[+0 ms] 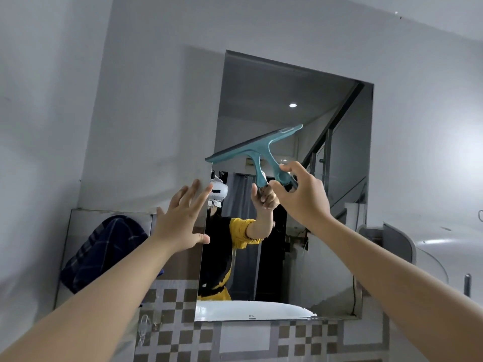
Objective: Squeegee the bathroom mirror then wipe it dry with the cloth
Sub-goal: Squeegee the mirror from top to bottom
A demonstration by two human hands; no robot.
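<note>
We see a teal squeegee [264, 150] with a dark blade edge against the mirror [326, 205]. The wall [130, 74] around it is plain pale grey-white. Below runs tiling [180, 304] in a brown-and-white checker pattern. To the left hangs a navy cloth [104, 254] crossed by thin pale plaid lines. The reflected sleeve [243, 231] is mustard yellow over black clothing.
</note>
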